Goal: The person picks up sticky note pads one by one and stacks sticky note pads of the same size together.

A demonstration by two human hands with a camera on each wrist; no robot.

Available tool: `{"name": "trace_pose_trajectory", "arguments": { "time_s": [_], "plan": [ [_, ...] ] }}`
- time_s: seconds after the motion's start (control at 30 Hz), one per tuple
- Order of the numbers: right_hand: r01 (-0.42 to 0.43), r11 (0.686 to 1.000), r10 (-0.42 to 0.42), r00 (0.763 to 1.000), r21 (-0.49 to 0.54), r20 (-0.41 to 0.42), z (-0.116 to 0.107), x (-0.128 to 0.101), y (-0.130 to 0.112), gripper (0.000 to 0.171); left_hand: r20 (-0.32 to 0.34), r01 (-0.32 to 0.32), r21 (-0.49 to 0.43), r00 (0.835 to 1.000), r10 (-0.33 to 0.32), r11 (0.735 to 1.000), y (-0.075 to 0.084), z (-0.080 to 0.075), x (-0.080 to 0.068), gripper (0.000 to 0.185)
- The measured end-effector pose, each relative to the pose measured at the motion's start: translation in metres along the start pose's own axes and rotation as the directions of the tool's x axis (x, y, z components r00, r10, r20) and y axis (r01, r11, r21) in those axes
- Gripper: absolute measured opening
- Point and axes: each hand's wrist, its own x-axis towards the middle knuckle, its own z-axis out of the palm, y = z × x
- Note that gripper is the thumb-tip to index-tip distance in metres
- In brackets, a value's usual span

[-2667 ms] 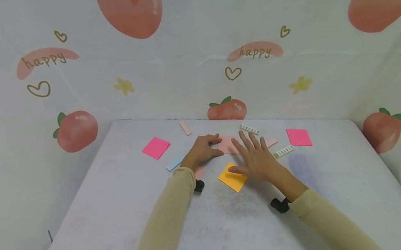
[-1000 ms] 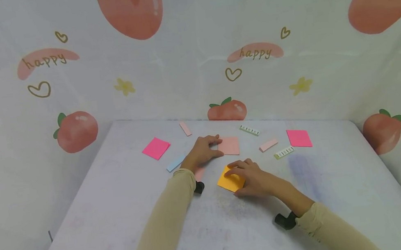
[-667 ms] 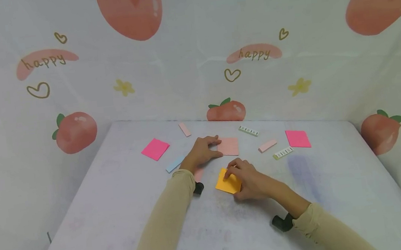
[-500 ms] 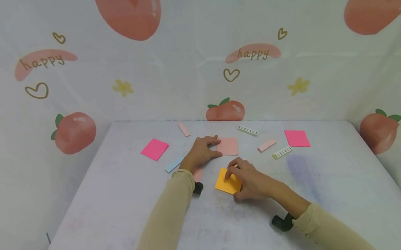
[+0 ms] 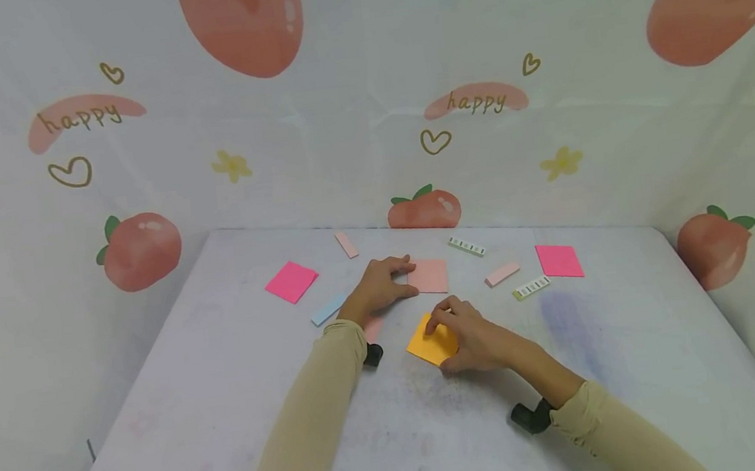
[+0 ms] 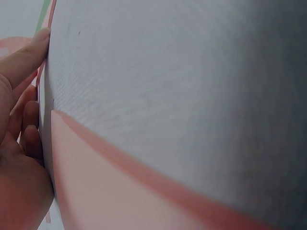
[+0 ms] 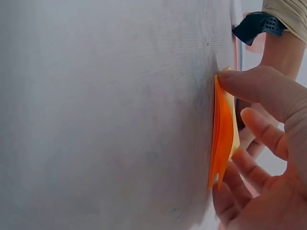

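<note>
My left hand (image 5: 379,283) rests at the left side of a light pink sticky note pad (image 5: 429,276), thumb and forefinger at two of its corners. In the left wrist view the thumb (image 6: 29,55) lies against the pad's thin edge. Nearer to me, my right hand (image 5: 478,337) holds an orange sticky note pad (image 5: 426,345) between thumb and fingers. In the right wrist view the orange sheets (image 7: 222,129) stand slightly apart at the edge, one bowing outward. Another pink piece (image 5: 373,330) lies partly hidden under my left wrist, large and close in the left wrist view.
Hot pink sticky notes lie at the left (image 5: 292,282) and right (image 5: 560,260). A blue strip (image 5: 328,310), a pink strip (image 5: 347,244), a pink block (image 5: 502,275) and two patterned strips (image 5: 467,247) are scattered about the table (image 5: 401,442). A printed cloth (image 5: 339,146) rises behind.
My right hand has come down from beside the light pink pad onto the orange pad and taken hold of its right side. The orange pad has turned slightly. My left hand stays put.
</note>
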Motion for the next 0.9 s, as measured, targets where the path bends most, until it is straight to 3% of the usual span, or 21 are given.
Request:
{"name": "trace_pose_trajectory", "arguments": {
  "time_s": [0.43,0.77,0.9],
  "plan": [
    [-0.034,0.999,0.034,0.999,-0.006,-0.018,0.0017,-0.0007,-0.0001,0.049,-0.009,-0.016,-0.004,1.000,0.016,1.000,-0.0003,0.0003,-0.0010,0.056],
    [-0.135,0.988,0.134,0.991,0.081,0.009,0.0055,0.0014,-0.0021,0.071,-0.001,-0.019,-0.003,1.000,0.019,1.000,0.0005,-0.0004,-0.0020,0.055],
    [-0.125,0.990,0.125,0.992,0.062,0.002,0.0046,0.0035,-0.0015,0.073,-0.003,-0.014,0.003,1.000,0.014,1.000,0.0006,-0.0002,-0.0015,0.054]
  ]
}}
